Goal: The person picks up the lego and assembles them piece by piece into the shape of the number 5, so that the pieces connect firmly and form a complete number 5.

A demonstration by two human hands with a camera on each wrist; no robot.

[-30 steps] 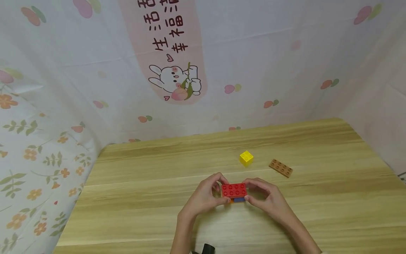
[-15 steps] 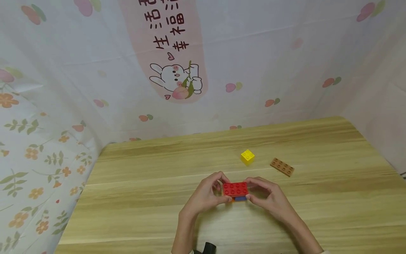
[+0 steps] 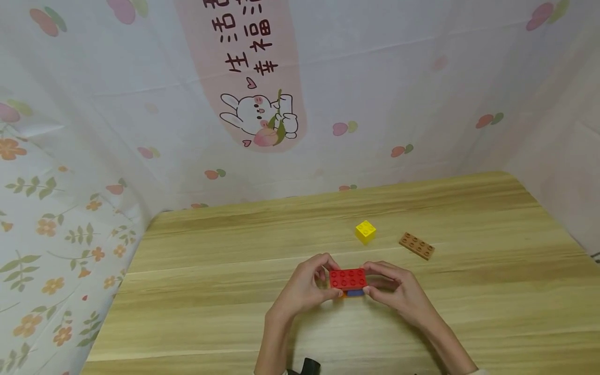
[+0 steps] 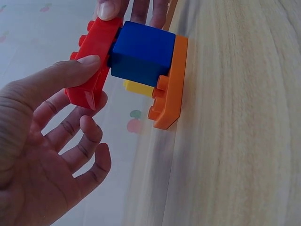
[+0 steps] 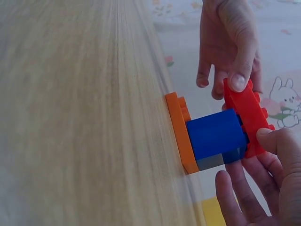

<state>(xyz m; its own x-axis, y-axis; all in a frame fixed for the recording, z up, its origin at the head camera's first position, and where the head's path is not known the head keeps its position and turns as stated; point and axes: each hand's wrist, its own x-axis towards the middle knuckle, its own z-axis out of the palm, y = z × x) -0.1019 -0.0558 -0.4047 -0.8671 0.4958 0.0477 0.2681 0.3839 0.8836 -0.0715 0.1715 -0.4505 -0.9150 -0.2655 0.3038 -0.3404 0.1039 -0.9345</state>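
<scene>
A red eight-stud toy brick (image 3: 348,279) is held between both hands. My left hand (image 3: 302,289) pinches its left end between thumb and fingers, the other fingers loosely bent below. At the opposite end my right hand (image 3: 398,291) pinches it the same way. Under the red brick is a blue brick (image 4: 143,52), with some blue studs showing in a slanted gap between them. The blue brick stands on the right part of an orange plate (image 4: 174,89), which lies on the table. Bare orange studs show at the plate's left end.
Beyond the hands, a small yellow brick (image 3: 365,232) sits on the wooden table (image 3: 211,291). To its right lies a flat brown studded plate (image 3: 416,246). A black cylindrical object (image 3: 311,366) shows at the bottom edge by the left forearm. Printed cloth (image 3: 375,78) hangs behind the table.
</scene>
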